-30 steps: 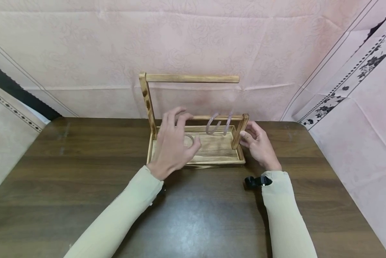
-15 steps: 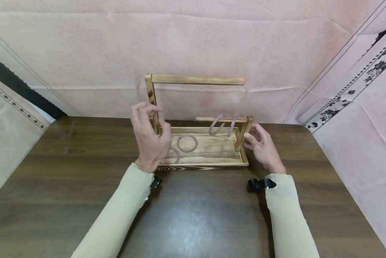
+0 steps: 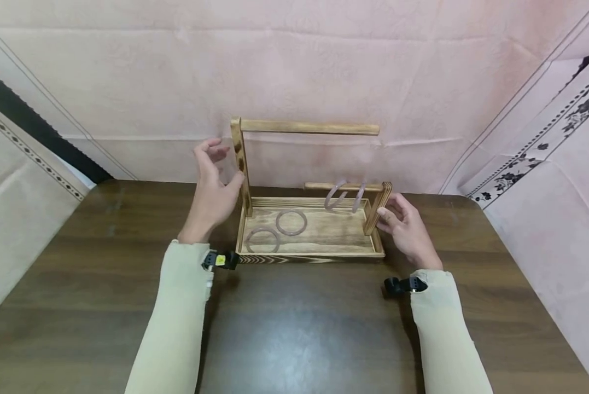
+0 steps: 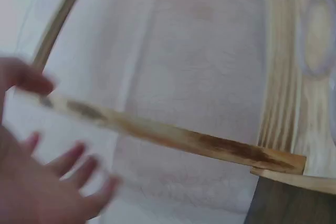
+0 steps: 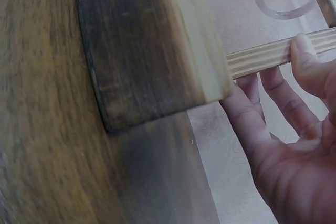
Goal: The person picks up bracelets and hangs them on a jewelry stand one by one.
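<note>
A wooden jewelry stand has a shallow tray (image 3: 319,256), a tall left post (image 3: 242,164) with a long bar (image 3: 309,127), and a short right post (image 3: 378,210) with a lower bar (image 3: 319,186). Two translucent lilac bangles, a left one (image 3: 327,202) and a right one (image 3: 358,199), hang on the lower bar. Flat in the tray lie two more, one bangle (image 3: 291,212) behind the front bangle (image 3: 263,229). My left hand (image 3: 213,194) is beside the tall post, fingers loosely spread, thumb close to it. With thumb and fingers, my right hand (image 3: 409,230) pinches the short post.
The stand is near the back edge of a dark brown wooden table (image 3: 294,328). Behind it hangs a pale pink cloth (image 3: 294,65), with a patterned border (image 3: 565,120) at right. Each wrist wears a black camera strap.
My left hand has moved left, from over the tray to beside the tall post, uncovering the two bangles lying there. My right hand keeps its pinch on the short post. The head view shifts slightly.
</note>
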{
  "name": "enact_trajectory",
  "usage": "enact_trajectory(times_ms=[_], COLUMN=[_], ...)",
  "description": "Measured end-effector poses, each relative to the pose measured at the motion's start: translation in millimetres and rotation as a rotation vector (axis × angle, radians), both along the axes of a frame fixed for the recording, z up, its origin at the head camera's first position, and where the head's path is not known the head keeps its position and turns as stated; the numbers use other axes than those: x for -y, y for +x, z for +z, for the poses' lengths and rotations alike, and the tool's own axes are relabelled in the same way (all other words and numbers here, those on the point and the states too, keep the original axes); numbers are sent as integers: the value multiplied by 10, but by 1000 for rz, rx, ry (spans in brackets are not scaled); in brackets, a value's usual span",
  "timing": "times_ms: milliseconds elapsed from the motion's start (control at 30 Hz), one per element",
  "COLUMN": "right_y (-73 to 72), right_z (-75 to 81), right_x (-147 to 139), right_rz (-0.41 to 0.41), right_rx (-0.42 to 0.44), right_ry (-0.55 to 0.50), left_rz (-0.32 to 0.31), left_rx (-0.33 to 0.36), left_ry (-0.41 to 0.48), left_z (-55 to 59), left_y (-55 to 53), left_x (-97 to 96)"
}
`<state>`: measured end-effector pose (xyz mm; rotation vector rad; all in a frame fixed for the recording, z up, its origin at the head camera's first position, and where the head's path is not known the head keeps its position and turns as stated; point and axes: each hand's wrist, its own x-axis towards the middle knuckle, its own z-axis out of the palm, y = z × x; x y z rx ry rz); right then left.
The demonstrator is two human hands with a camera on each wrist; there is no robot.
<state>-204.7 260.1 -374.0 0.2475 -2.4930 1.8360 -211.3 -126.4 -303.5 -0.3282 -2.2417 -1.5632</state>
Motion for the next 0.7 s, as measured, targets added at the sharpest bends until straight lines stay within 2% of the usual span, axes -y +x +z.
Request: enact_trajectory(times_ms=[100,167,200,300,500,600,700], right_y=[-5,-5,-5,-8,22,56,107], right_z=[2,3,3,25,54,109,231], right_x=[7,7,4,-13,-35,-20,-12], right_rz=[-6,-10,-13,-25,-42,-47,-64], right_rx=[2,-1,-4,-22,-42,-20,17], right_ry=[-2,-3,-6,-5,40,131,331], left_rz=[-154,-232,-253,-268,-201,-194,-188], left_rx=[194,274,291,279,240,233,218], left_ry=[-67,-98,-106,-91,-85,-101,-117], left_z=[-32,-85,-116,-198,-300,-334,-357], left_y=[-52,-93,-118,-194,-297,-312,-322], left_x=[106,148,159,170,172,196,225])
